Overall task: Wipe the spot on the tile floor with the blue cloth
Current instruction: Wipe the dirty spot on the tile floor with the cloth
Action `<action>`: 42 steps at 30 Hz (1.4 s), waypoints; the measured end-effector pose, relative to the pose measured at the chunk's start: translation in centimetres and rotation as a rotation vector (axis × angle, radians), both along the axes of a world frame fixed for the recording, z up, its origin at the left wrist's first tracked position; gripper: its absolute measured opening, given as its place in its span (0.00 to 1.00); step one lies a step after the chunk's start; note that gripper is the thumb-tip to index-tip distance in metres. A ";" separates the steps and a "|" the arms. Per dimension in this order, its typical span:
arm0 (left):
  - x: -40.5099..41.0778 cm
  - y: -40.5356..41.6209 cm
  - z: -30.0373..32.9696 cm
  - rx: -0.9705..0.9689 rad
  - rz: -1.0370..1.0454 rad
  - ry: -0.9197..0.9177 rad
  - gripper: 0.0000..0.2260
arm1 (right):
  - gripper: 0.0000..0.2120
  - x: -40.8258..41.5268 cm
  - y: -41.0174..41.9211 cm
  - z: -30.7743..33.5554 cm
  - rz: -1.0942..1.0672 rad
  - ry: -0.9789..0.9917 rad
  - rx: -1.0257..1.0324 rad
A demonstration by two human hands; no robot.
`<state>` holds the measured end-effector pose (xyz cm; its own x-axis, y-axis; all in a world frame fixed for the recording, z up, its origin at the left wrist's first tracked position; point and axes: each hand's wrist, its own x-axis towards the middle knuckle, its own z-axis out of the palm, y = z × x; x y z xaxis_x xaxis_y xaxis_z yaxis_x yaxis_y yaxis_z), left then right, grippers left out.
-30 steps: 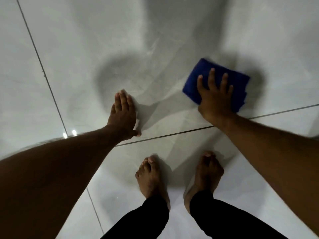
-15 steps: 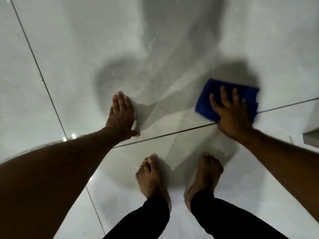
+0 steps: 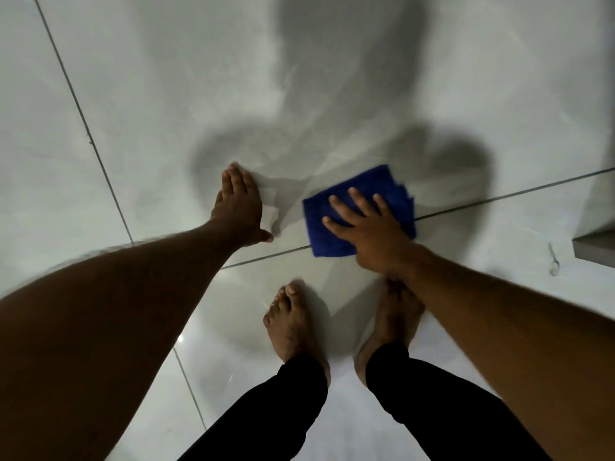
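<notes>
Blue cloth point(image 3: 352, 207), apparently folded, flat

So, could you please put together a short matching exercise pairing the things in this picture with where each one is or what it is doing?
Things:
1. blue cloth
2. left hand
3. right hand
4. bare feet

States:
A. flat on the bare tile, bracing
B. lying across a grout line
C. below the grout line, nearest the camera
D. spread open, pressing on the cloth

Pairs: 1-B, 2-A, 3-D, 4-C
</notes>
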<state>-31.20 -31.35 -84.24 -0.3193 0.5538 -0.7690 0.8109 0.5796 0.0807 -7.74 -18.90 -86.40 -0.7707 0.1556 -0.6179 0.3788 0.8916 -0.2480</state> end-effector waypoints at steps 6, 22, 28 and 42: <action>0.5 -0.6 -1.3 0.053 0.030 0.029 0.65 | 0.41 -0.6 8.5 -0.4 -0.359 -0.045 0.169; 7.1 5.8 1.2 0.091 0.630 -0.078 0.27 | 0.37 -1.7 0.3 1.8 -0.209 -0.097 -0.144; 10.3 8.2 2.6 0.002 1.000 -0.362 0.09 | 0.28 -0.9 2.2 4.4 -0.761 0.039 -0.387; 6.9 14.8 39.3 0.427 0.091 -0.569 0.08 | 0.50 -0.1 5.3 34.4 -1.342 0.123 -0.830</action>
